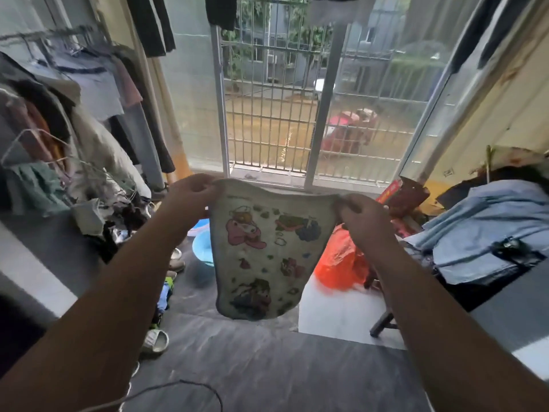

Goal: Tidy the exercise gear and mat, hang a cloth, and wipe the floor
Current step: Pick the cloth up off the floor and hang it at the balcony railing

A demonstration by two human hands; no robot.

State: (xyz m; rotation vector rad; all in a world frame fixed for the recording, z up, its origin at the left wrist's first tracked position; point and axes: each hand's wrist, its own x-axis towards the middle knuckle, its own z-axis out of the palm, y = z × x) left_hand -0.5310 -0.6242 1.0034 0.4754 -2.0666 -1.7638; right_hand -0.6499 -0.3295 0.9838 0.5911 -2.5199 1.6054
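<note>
A small white cloth (264,257) printed with cartoon figures hangs spread out in front of me, above the dark floor (267,367). My left hand (190,193) pinches its top left corner. My right hand (361,217) pinches its top right corner. Both arms reach forward toward the barred window (273,114). Dark garments (151,22) hang on a line overhead near the top of the view.
A crowded clothes rack (74,99) fills the left side, with shoes and slippers (156,341) on the floor below. A blue basin (203,248) and an orange plastic bag (338,263) sit behind the cloth. A pile of blue fabric (490,227) lies at the right.
</note>
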